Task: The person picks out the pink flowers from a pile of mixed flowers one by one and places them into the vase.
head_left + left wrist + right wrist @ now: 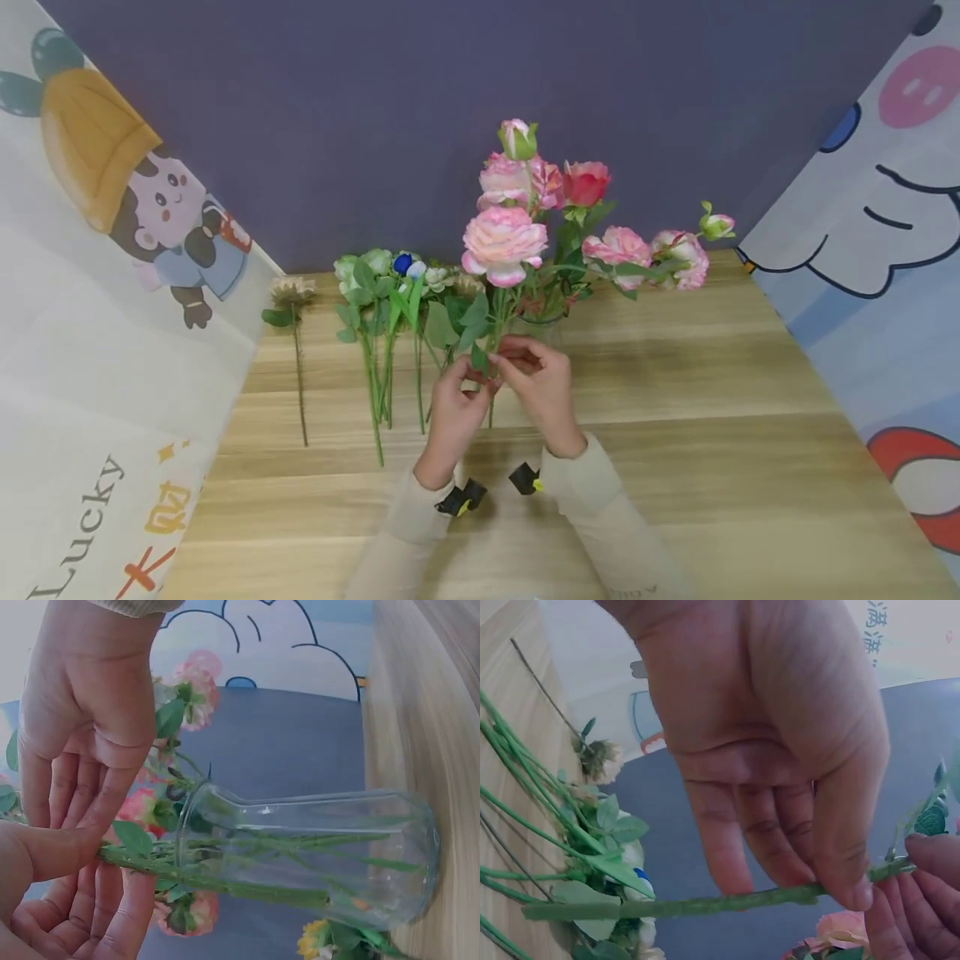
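Note:
Both hands are at the stem of a pink artificial rose spray [504,246], just in front of the glass vase [405,825]. My left hand [456,408] pinches the lower stem [705,904] between thumb and fingers; its cut end sticks out below. Higher up, my right hand [542,385] pinches the same stem near where it branches, close to a green leaf [480,359]. The held stem is outside the vase. Inside the vase stand other stems, bearing a red rose [586,183] and pink roses [617,247] that lean right.
Left of the hands, several green-stemmed flowers [367,333] lie in a row on the wooden table [675,467]. A lone beige flower [292,292] lies farther left. The dark back panel [337,125] and printed side panels enclose the table.

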`<state>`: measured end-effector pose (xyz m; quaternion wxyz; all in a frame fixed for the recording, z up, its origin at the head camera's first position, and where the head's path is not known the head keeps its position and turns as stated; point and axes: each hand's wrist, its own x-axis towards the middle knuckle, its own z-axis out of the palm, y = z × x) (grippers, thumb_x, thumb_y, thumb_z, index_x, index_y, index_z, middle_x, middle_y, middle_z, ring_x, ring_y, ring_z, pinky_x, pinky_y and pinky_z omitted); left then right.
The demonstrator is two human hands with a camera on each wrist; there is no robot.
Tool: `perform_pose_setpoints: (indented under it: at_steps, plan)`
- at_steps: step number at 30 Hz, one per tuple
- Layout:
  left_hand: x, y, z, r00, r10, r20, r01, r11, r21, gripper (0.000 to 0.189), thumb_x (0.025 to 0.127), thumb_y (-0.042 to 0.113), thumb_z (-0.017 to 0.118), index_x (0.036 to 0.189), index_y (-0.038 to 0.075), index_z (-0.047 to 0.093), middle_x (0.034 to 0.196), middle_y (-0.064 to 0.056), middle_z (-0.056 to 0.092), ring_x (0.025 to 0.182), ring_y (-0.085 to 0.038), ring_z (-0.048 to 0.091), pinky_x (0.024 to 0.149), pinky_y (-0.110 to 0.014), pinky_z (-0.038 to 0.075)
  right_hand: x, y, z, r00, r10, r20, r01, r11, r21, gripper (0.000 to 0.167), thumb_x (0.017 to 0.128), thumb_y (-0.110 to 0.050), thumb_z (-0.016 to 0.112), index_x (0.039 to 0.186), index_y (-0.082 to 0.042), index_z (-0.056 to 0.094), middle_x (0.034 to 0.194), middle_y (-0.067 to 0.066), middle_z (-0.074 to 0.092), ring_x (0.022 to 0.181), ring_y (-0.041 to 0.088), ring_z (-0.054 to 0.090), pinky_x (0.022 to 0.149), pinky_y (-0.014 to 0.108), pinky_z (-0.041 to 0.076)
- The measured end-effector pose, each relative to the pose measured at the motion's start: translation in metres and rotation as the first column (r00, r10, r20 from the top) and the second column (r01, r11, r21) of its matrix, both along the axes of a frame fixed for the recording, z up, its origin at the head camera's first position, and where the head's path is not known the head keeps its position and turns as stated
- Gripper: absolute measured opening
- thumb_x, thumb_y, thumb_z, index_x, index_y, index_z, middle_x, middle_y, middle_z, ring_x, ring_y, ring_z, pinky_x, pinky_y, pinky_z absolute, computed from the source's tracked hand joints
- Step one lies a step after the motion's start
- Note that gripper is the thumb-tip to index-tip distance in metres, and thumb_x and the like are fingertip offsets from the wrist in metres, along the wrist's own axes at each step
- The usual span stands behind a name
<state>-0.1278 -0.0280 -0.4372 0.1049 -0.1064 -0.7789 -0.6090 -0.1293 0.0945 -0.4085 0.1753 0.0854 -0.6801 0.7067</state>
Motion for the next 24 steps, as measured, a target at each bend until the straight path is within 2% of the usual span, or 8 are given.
perform_pose_setpoints:
  at_steps: [4,7,11,15,19,22,24]
  plan:
    - [-0.001,0.008,0.017,0.998,-0.039,-0.057,0.038,0.999,-0.016,0.013,0.081,-0.006,0.068,0.092,-0.008,0.060,0.081,-0.021,0.062,0.078,-0.033,0.063,0.059,-0.024,0.054,-0.006,0.009,-0.004,0.998,-0.039,-0.054,0.040,0.999,0.008,0.016,0.080,0.002,0.071,0.092,0.012,0.068,0.088,0.026,0.067,0.073,0.007,0.065,0.066,0.021,0.054]
    - [-0.002,0.010,0.029,0.989,-0.102,-0.103,0.098,0.994,-0.040,0.012,0.083,-0.004,0.067,0.093,-0.006,0.060,0.083,-0.020,0.062,0.079,-0.032,0.063,0.061,-0.025,0.054,-0.009,0.015,-0.003,0.992,-0.066,-0.105,0.068,0.997,0.019,0.016,0.081,-0.001,0.071,0.093,0.010,0.068,0.088,0.026,0.067,0.074,0.007,0.065,0.068,0.022,0.054]
    - [-0.009,0.008,0.026,0.971,-0.180,-0.160,0.175,0.984,-0.045,0.013,0.086,-0.002,0.064,0.098,-0.006,0.059,0.091,-0.020,0.063,0.083,-0.031,0.062,0.066,-0.028,0.055,-0.012,0.022,0.002,0.984,-0.112,-0.140,0.120,0.992,0.049,0.016,0.081,0.002,0.071,0.094,0.010,0.069,0.089,0.026,0.067,0.076,0.004,0.065,0.071,0.020,0.054]
    - [-0.019,0.004,0.015,0.970,-0.185,-0.156,0.188,0.982,0.002,0.018,0.089,-0.001,0.060,0.106,-0.008,0.058,0.099,-0.022,0.061,0.090,-0.033,0.059,0.072,-0.035,0.055,-0.016,0.029,0.010,0.983,-0.141,-0.116,0.146,0.989,0.033,0.018,0.079,0.005,0.071,0.095,0.012,0.067,0.090,0.020,0.068,0.077,0.002,0.065,0.072,0.020,0.054]
    - [-0.040,0.003,-0.016,0.979,-0.182,-0.089,0.183,0.983,-0.006,0.034,0.087,0.002,0.064,0.119,-0.006,0.053,0.115,-0.025,0.056,0.104,-0.037,0.052,0.086,-0.049,0.049,-0.020,0.039,0.021,0.981,-0.161,-0.113,0.162,0.987,0.002,0.019,0.079,0.006,0.070,0.097,0.013,0.066,0.089,0.010,0.069,0.079,0.003,0.065,0.072,0.021,0.054]
    - [-0.059,0.007,-0.037,0.981,-0.192,-0.023,0.191,0.980,-0.054,0.059,0.085,0.008,0.070,0.136,0.001,0.040,0.133,-0.021,0.045,0.117,-0.034,0.044,0.096,-0.052,0.041,-0.024,0.048,0.030,0.967,-0.196,-0.164,0.202,0.979,0.024,0.019,0.079,0.007,0.070,0.097,0.013,0.067,0.090,0.015,0.068,0.079,0.003,0.065,0.072,0.021,0.054]
    - [-0.068,0.012,-0.042,0.978,-0.209,0.016,0.209,0.976,-0.065,0.075,0.083,0.011,0.073,0.144,0.006,0.030,0.143,-0.017,0.036,0.127,-0.031,0.037,0.103,-0.050,0.035,-0.025,0.054,0.035,0.956,-0.216,-0.197,0.227,0.973,0.033,0.019,0.079,0.008,0.070,0.098,0.013,0.067,0.091,0.022,0.067,0.079,0.002,0.065,0.072,0.020,0.054]
